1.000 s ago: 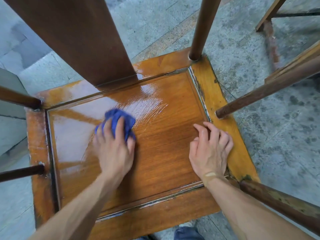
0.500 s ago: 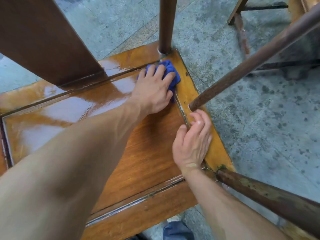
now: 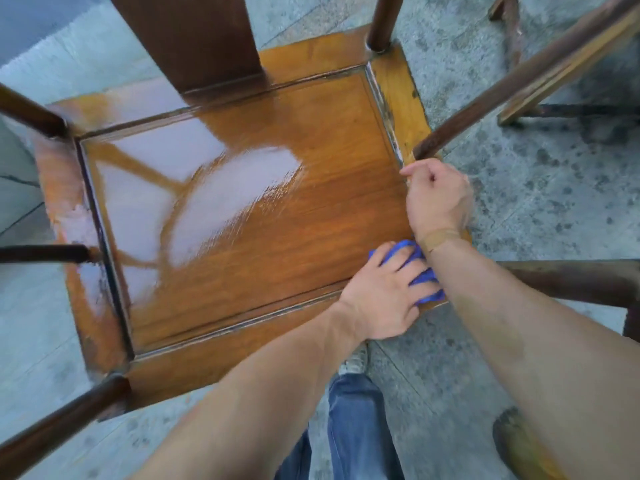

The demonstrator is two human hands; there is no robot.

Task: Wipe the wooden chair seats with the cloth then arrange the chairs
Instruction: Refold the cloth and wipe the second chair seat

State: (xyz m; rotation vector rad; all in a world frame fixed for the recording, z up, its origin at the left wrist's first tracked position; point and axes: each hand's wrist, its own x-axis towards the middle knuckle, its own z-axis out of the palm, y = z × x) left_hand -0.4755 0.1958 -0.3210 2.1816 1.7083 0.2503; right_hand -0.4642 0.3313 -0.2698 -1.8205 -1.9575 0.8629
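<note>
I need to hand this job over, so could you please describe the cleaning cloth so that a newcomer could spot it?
Find the wooden chair seat, then its near right corner. The cloth lies there, pressed under the left hand; it is the only bright blue thing on the wood.

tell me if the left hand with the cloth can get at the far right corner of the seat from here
Probably, but not straight: the right hand rests on the seat's right edge, between the left hand with the blue cloth and that corner. Over the open panel looks free.

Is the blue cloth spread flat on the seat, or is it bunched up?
Bunched up. The cloth shows as a crumpled wad with folds under the left hand, at the near right corner of the seat.
</note>
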